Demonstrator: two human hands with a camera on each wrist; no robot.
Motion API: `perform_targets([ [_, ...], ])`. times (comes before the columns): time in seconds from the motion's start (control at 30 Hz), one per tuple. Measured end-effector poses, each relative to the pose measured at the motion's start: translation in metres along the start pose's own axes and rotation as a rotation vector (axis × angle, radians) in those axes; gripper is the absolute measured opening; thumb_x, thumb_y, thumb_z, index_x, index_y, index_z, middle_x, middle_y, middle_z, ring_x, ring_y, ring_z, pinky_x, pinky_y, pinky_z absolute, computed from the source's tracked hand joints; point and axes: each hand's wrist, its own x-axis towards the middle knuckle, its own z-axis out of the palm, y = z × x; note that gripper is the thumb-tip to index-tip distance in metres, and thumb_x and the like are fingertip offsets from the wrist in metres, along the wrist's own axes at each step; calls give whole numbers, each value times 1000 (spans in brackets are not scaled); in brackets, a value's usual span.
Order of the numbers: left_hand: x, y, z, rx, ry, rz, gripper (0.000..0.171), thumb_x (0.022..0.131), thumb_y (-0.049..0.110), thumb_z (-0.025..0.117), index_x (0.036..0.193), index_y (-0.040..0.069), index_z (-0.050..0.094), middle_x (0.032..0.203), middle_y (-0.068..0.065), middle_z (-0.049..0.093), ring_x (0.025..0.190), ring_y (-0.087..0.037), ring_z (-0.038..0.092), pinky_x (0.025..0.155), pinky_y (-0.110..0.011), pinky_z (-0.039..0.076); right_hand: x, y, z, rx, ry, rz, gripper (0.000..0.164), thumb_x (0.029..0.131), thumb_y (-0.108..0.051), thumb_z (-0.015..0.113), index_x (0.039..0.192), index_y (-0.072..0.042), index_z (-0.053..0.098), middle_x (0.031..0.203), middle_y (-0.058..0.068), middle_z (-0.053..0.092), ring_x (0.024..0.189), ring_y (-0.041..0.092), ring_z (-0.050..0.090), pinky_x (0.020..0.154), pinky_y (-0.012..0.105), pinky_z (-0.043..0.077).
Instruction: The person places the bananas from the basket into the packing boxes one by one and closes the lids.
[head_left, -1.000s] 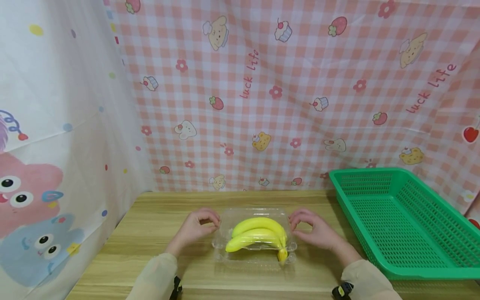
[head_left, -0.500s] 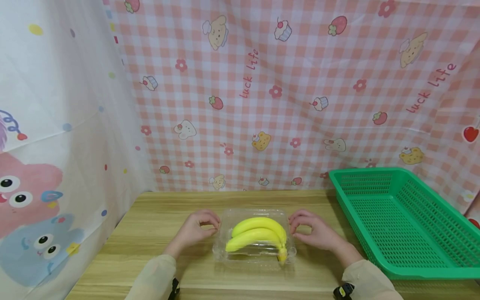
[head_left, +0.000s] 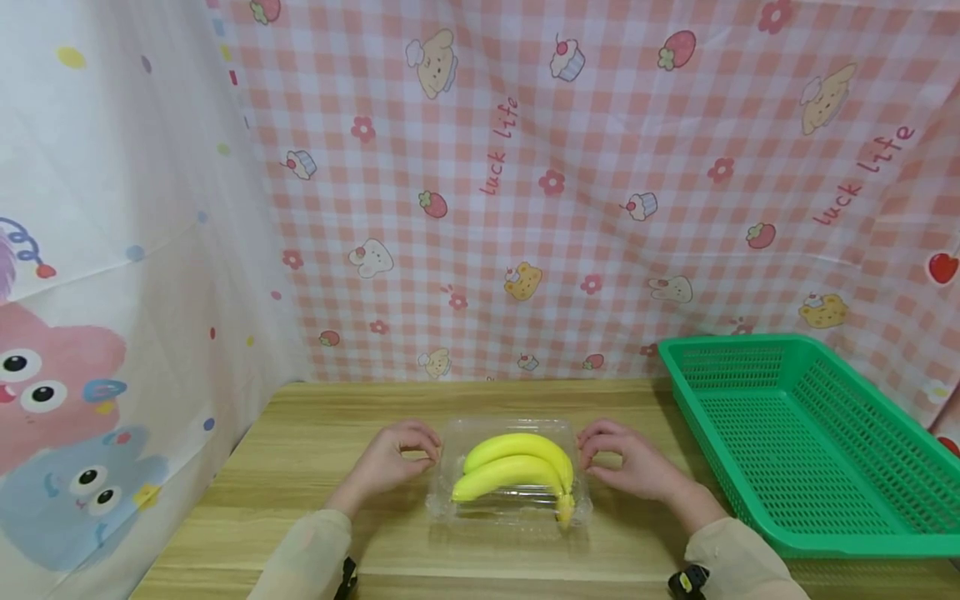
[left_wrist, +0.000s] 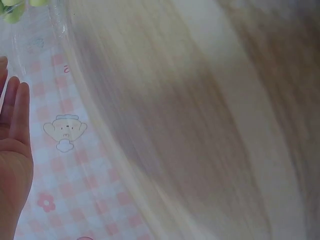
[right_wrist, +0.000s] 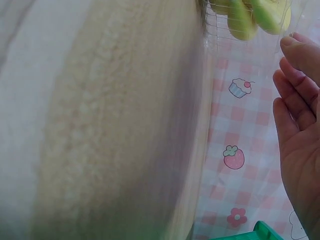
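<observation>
A clear plastic clamshell box (head_left: 487, 518) sits on the table with a bunch of two yellow bananas (head_left: 513, 471) inside. The lid lies over the fruit, though whether its front edge has latched cannot be told. At the box's left side, my left hand (head_left: 390, 457) pinches the edge between thumb and fingers. My right hand (head_left: 637, 467) does the same opposite. In the right wrist view, the thumb and index finger of that hand (right_wrist: 305, 120) meet at the clear plastic (right_wrist: 217, 32). The left wrist view catches only part of my left hand (left_wrist: 15, 150), its fingertips partly cut off.
A green perforated basket (head_left: 757, 546) stands on the right of the wooden table (head_left: 300, 467). Pink checked cloth (head_left: 480, 233) hangs behind the table, and a white cartoon-printed cloth (head_left: 172, 333) hangs on the left.
The lid's front edge has come down toward the front rim of the box. Both hands have stayed almost in place, still pinching the sides.
</observation>
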Motion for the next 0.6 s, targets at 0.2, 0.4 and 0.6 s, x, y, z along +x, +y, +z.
perform_targets([
  [0.2, -1, 1, -1, 25, -1, 9, 24, 79, -8, 76, 79, 16, 76, 101, 1, 70, 98, -18, 63, 89, -35, 56, 0, -3, -2, -35, -6, -16, 33, 74, 4, 82, 84, -24, 68, 104, 3, 65, 99, 20, 62, 85, 34, 56],
  [0.4, -3, 2, -2, 93, -9, 24, 24, 79, -7, 78, 82, 17, 77, 103, 2, 71, 100, -18, 64, 91, -38, 55, 0, -6, -4, -83, -9, -32, 31, 75, 3, 81, 85, -23, 68, 104, 3, 66, 98, 20, 62, 82, 43, 57],
  [0.6, -5, 5, -3, 152, -12, 47, 23, 79, -5, 78, 85, 17, 77, 104, 2, 71, 102, -20, 64, 91, -40, 55, -1, -12, -6, -150, -21, -43, 28, 76, 1, 80, 85, -23, 67, 103, 1, 65, 97, 19, 61, 82, 43, 56],
])
